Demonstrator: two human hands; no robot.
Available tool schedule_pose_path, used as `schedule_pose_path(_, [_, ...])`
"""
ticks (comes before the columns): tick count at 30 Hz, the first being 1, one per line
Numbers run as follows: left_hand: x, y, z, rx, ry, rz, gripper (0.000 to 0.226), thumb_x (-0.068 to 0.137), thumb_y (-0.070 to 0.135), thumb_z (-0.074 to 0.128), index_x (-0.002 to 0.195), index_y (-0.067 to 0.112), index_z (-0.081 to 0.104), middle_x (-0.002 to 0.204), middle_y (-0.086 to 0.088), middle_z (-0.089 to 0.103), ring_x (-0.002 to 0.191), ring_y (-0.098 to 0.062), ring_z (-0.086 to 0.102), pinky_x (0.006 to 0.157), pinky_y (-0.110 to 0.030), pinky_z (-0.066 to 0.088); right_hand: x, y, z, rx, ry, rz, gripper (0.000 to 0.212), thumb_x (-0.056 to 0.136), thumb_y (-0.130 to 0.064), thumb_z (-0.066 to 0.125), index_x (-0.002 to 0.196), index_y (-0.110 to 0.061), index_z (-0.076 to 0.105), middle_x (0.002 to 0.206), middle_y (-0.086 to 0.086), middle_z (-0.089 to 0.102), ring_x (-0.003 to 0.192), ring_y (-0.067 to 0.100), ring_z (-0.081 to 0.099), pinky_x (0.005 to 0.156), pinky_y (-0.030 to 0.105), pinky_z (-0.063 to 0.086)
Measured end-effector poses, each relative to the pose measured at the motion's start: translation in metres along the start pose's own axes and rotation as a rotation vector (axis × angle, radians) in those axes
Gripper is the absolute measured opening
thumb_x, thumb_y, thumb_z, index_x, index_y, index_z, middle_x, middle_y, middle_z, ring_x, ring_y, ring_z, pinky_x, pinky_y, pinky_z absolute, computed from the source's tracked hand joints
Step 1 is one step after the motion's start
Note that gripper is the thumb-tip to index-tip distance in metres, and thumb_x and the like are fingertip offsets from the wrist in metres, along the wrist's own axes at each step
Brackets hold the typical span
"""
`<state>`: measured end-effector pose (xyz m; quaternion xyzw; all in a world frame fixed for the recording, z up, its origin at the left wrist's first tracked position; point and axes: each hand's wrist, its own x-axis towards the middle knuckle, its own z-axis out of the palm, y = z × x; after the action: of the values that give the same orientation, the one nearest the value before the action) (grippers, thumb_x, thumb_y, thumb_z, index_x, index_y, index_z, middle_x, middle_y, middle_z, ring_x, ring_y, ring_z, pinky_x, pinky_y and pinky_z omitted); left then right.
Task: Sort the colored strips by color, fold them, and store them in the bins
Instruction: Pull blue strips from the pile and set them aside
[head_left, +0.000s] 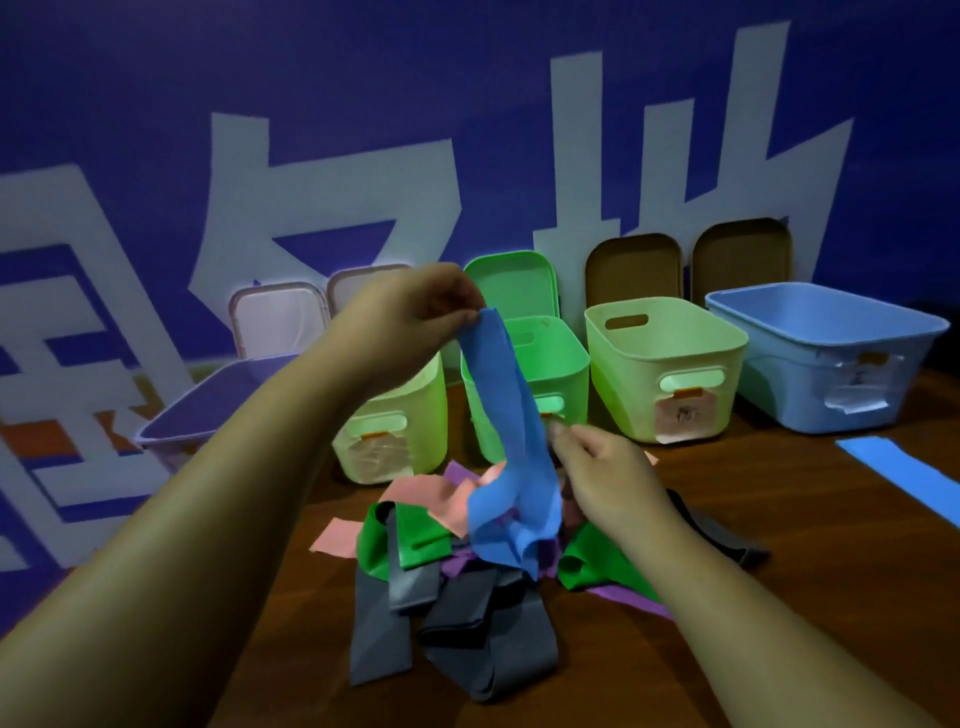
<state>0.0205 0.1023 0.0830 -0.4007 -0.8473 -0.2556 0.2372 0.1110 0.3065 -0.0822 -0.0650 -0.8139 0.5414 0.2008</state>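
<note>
My left hand pinches the top end of a blue strip and holds it up above the pile. The strip hangs down, and its crumpled lower end rests on the heap. My right hand pinches the same strip lower down, at its right edge. Under it lies a tangled pile with green strips, grey strips, pink strips and purple strips. Another blue strip lies flat on the table at the right.
Along the back stands a row of open bins: a purple bin, a light green bin, a green bin, a yellow-green bin and a blue bin. Lids lean on the blue wall behind them. The brown wooden table shows at the right.
</note>
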Motion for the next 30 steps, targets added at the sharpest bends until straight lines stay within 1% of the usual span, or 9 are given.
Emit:
schedule_pose_path(3, [0.023, 0.014, -0.02, 0.003, 0.076, -0.018, 0.008, 0.099, 0.026, 0.071, 0.104, 0.031, 0.074, 0.087, 0.016, 0.072, 0.078, 0.006, 0.065, 0.071, -0.019, 0.049, -0.005, -0.009, -0.003, 0.114, -0.057, 0.06, 0.049, 0.107, -0.062, 0.042, 0.102, -0.031, 0.08, 0.078, -0.009, 0.078, 0.076, 0.011, 0.074, 0.063, 0.025, 0.051])
schedule_pose_path(5, [0.037, 0.021, -0.03, 0.002, 0.116, -0.018, 0.009, 0.099, 0.024, 0.07, 0.105, 0.028, 0.074, 0.091, 0.015, 0.073, 0.081, -0.002, 0.069, 0.074, -0.025, 0.054, -0.008, -0.011, -0.004, 0.136, -0.101, 0.078, 0.058, 0.102, -0.071, 0.037, 0.101, -0.032, 0.08, 0.092, -0.007, 0.08, 0.091, 0.013, 0.074, 0.079, 0.027, 0.053])
schedule_pose_path(7, [0.049, 0.026, -0.037, 0.023, 0.16, -0.013, 0.01, 0.098, 0.022, 0.069, 0.104, 0.027, 0.074, 0.091, 0.014, 0.073, 0.082, -0.009, 0.069, 0.078, -0.03, 0.056, -0.011, -0.011, -0.003, 0.152, -0.166, 0.096, 0.082, 0.089, -0.09, 0.039, 0.103, -0.02, 0.081, 0.105, 0.006, 0.08, 0.102, 0.023, 0.074, 0.095, 0.035, 0.054])
schedule_pose_path(9, [0.058, 0.03, -0.042, 0.025, 0.186, -0.008, 0.011, 0.097, 0.021, 0.068, 0.105, 0.025, 0.075, 0.092, 0.013, 0.073, 0.084, -0.011, 0.069, 0.08, -0.033, 0.057, -0.012, -0.01, -0.002, 0.187, -0.206, 0.093, 0.092, 0.079, -0.099, 0.047, 0.107, -0.018, 0.081, 0.105, 0.007, 0.081, 0.105, 0.025, 0.075, 0.099, 0.042, 0.055])
schedule_pose_path(13, [0.071, 0.037, -0.051, 0.027, 0.235, -0.012, 0.013, 0.099, 0.02, 0.066, 0.107, 0.022, 0.075, 0.096, 0.009, 0.074, 0.088, -0.011, 0.068, 0.084, -0.035, 0.058, -0.013, -0.012, 0.002, 0.2, -0.274, 0.037, 0.017, 0.104, -0.04, 0.065, 0.113, -0.031, 0.077, 0.1, -0.013, 0.082, 0.089, 0.003, 0.074, 0.079, 0.018, 0.056])
schedule_pose_path(16, [0.076, 0.041, -0.054, 0.032, 0.259, -0.02, 0.013, 0.1, 0.02, 0.065, 0.107, 0.023, 0.075, 0.096, 0.01, 0.071, 0.09, -0.01, 0.065, 0.084, -0.031, 0.056, -0.012, -0.011, 0.002, 0.167, -0.239, 0.038, 0.014, 0.106, -0.027, 0.065, 0.11, -0.029, 0.078, 0.086, 0.001, 0.078, 0.069, 0.008, 0.061, 0.061, 0.016, 0.048])
schedule_pose_path(23, [0.091, 0.043, -0.046, 0.031, 0.303, -0.078, 0.017, 0.099, 0.018, 0.063, 0.111, 0.021, 0.076, 0.102, 0.006, 0.072, 0.096, -0.014, 0.065, 0.086, -0.032, 0.056, -0.011, -0.011, -0.008, 0.13, -0.145, 0.074, 0.017, 0.109, -0.025, 0.059, 0.103, -0.028, 0.075, 0.066, 0.001, 0.07, 0.058, 0.013, 0.058, 0.059, 0.028, 0.046])
schedule_pose_path(28, [0.11, 0.048, -0.018, -0.004, 0.313, -0.127, 0.017, 0.096, 0.016, 0.063, 0.103, 0.022, 0.076, 0.096, 0.006, 0.071, 0.09, -0.014, 0.064, 0.073, -0.025, 0.046, -0.027, -0.005, -0.051, 0.012, -0.05, 0.057, 0.023, 0.107, -0.021, 0.06, 0.092, -0.004, 0.063, 0.054, 0.002, 0.057, 0.045, 0.014, 0.048, 0.051, 0.03, 0.034])
schedule_pose_path(30, [0.117, 0.055, 0.002, -0.024, 0.295, -0.141, 0.016, 0.095, 0.015, 0.063, 0.101, 0.021, 0.077, 0.093, 0.006, 0.07, 0.087, -0.014, 0.064, 0.065, -0.02, 0.041, -0.041, 0.0, -0.077, -0.045, -0.014, 0.064, 0.018, 0.106, -0.023, 0.061, 0.097, -0.008, 0.066, 0.052, 0.004, 0.055, 0.045, 0.015, 0.049, 0.049, 0.03, 0.035])
